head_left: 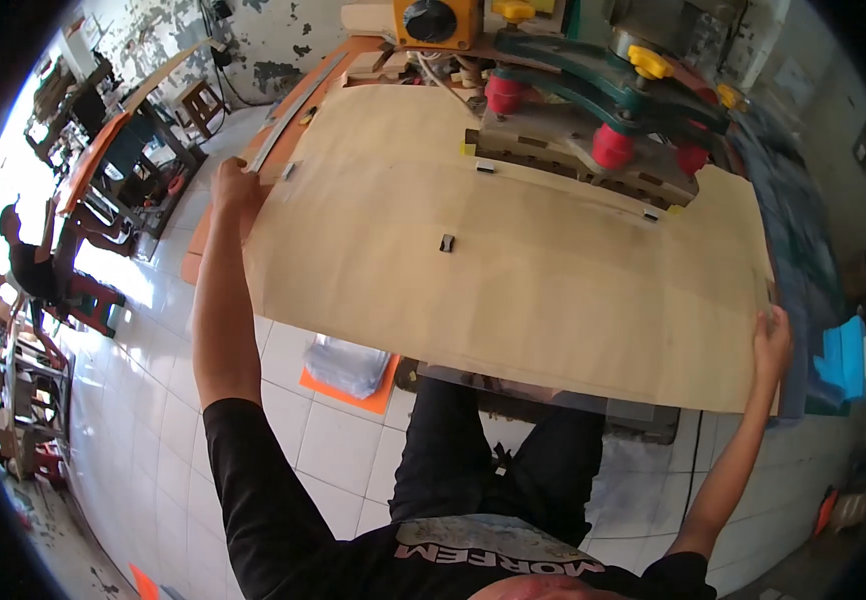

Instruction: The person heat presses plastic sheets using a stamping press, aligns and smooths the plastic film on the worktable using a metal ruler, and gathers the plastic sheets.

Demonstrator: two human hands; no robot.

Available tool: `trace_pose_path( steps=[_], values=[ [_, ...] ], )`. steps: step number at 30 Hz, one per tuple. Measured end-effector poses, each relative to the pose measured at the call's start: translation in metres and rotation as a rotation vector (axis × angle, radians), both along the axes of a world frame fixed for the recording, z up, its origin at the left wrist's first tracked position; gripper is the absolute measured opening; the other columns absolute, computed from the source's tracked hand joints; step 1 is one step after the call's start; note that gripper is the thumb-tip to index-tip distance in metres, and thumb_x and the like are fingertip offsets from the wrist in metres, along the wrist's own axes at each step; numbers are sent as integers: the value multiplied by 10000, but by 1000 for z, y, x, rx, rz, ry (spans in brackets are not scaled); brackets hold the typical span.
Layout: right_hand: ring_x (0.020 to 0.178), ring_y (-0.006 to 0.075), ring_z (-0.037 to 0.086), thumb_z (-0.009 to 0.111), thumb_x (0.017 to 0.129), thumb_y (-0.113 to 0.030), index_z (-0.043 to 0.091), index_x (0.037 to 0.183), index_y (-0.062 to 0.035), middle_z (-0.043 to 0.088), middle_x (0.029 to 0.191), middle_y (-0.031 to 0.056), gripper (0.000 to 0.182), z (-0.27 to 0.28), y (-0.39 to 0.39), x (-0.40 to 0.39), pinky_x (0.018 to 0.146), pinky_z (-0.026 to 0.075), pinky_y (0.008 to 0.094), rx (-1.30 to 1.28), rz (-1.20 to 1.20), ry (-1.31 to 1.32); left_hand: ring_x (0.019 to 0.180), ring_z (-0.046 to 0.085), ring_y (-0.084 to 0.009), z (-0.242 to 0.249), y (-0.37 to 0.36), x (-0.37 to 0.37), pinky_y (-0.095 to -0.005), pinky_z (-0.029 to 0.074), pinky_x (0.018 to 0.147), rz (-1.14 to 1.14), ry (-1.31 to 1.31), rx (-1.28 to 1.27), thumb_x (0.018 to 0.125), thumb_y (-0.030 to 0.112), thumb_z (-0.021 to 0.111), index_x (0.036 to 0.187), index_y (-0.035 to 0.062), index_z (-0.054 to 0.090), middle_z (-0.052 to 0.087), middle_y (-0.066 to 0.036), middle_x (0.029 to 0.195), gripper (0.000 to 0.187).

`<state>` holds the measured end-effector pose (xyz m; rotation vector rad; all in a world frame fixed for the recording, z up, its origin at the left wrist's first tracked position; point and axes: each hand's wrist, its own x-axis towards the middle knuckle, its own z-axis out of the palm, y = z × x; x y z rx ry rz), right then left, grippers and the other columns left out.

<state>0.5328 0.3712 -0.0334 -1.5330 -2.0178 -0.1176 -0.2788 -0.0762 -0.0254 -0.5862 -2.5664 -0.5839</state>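
Observation:
A large tan paper sheet point(373, 270) lies flat before me, with a clear plastic sheet point(593, 403) showing beyond its front edge. My right hand point(771, 345) pinches the sheets at their right edge; which layer is between the fingers is hard to make out. Over at the left edge of the orange table point(198, 240), my left hand point(234, 185) is curled closed beside the end of a metal ruler point(298, 112). What its fingers hold is hidden. A small dark block point(447, 243) rests mid-sheet, and small metal pieces point(486, 168) sit near the machine.
A green press-like machine point(573, 75) with red and yellow knobs stands over the sheet's back edge. Clear plastic bags point(345, 365) lie on an orange sheet on the floor. To the right is a blue object point(843, 360). People point(38, 255) sit far left.

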Motion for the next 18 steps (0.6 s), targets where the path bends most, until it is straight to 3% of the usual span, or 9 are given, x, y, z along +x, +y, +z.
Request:
trace_pose_path(
  steps=[1,3,6,8,10,14,16,18],
  values=[
    [1091,346,574,633,848,-298,593,1166,-72,619,1171,151,392,-1,0,1,910,447,409,6,34,30,935,653,-325,6,1,-6,-405,506,811,-8,4,-1,707,210,702,1004,45,694,683,-197,941,340],
    [1089,345,576,632,849,-289,594,1165,-76,620,1169,154,383,5,-6,-3,909,447,408,-11,-14,11,854,678,-314,18,1,-17,-384,518,767,-20,-396,-56,665,185,704,836,21,720,692,-186,836,238],
    [1085,342,581,632,848,-279,592,1169,-84,618,1171,160,377,9,-12,-9,908,447,409,-14,-44,8,797,686,-311,0,3,-62,-379,523,732,-29,-456,-39,648,179,712,712,7,713,687,-181,770,184],
    [1083,341,582,632,846,-279,589,1172,-88,616,1175,164,381,6,-13,-7,908,447,411,-7,-32,19,819,682,-323,-1,7,-54,-388,517,755,-51,-477,-45,667,184,685,749,-3,714,688,-200,809,206],
    [1088,354,568,635,842,-297,572,1191,-92,600,1178,178,409,6,-11,-7,903,445,424,-19,13,45,806,680,-332,-3,12,-40,-388,514,768,-51,-196,-45,686,175,640,785,-12,709,684,-207,786,223],
    [1100,358,550,634,845,-310,563,1195,-102,584,1159,181,413,11,-18,-10,900,444,431,89,-27,21,780,672,-348,11,14,-8,-395,510,773,16,-159,-48,709,163,587,853,-28,694,681,-205,784,262],
    [1106,340,535,630,855,-345,553,1216,-115,561,1175,154,435,13,-19,-10,918,430,409,149,-141,50,709,673,-287,22,-3,0,-375,522,690,-101,-219,46,735,160,575,846,-39,673,674,-193,750,248],
    [1077,339,544,637,852,-334,563,1203,-118,569,1148,153,419,10,-14,-4,905,437,408,211,-132,82,652,656,-212,32,-22,35,-320,516,597,-113,-424,386,777,163,569,832,-35,635,650,-164,717,216]
  ],
)
